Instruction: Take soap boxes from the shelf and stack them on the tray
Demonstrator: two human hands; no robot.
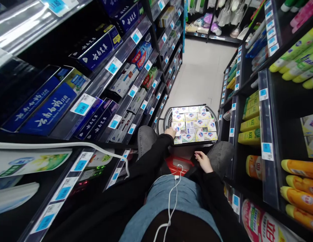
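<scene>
A dark basket (159,127) stands on the floor in front of my knees, filled with boxed bars of soap (191,116) in white and yellow cartons. At the basket's near left side, my left hand (169,132) has its fingers closed on the edge of a soap box (177,127). My right hand (204,161) is over my right thigh, just short of the basket's near rim. Its fingers are loosely bent and slightly apart, with nothing visible in them.
Shelves of toothpaste boxes (51,107) run close along my left. Shelves on the right hold yellow AXE packs (249,126) and orange bottles (301,188). Beneath me is a red seat or stool (180,163). A white cable (171,201) hangs down my front. Pale aisle floor (196,70) stretches ahead.
</scene>
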